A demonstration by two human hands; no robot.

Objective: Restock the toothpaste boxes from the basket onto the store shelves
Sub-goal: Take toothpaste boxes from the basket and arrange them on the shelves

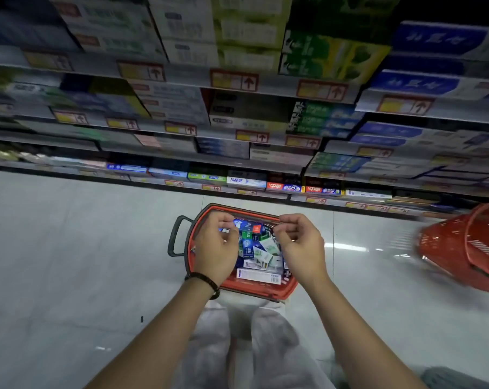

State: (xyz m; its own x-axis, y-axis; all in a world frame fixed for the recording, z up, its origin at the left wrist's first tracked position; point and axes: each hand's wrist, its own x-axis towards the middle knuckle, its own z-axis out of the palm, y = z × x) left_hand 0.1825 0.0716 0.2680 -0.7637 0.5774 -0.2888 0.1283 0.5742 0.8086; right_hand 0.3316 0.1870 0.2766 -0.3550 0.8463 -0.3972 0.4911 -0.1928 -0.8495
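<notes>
A red shopping basket (261,289) with a dark handle stands on the floor in front of my legs, holding several toothpaste boxes (258,255) in a loose heap. My left hand (215,248) is over the basket's left side, its fingers curled round the left end of a blue toothpaste box (248,226) with a red end. My right hand (299,245) hovers over the basket's right side with loosely curled fingers just beside that box's red end; nothing shows between them. The store shelves (265,87) rise ahead, packed with toothpaste boxes.
A second red basket (467,248) lies tilted on the floor at the right, blurred. The bottom shelf (291,196) runs just beyond the basket with boxes lying flat. Pale glossy floor tiles (69,248) spread to the left.
</notes>
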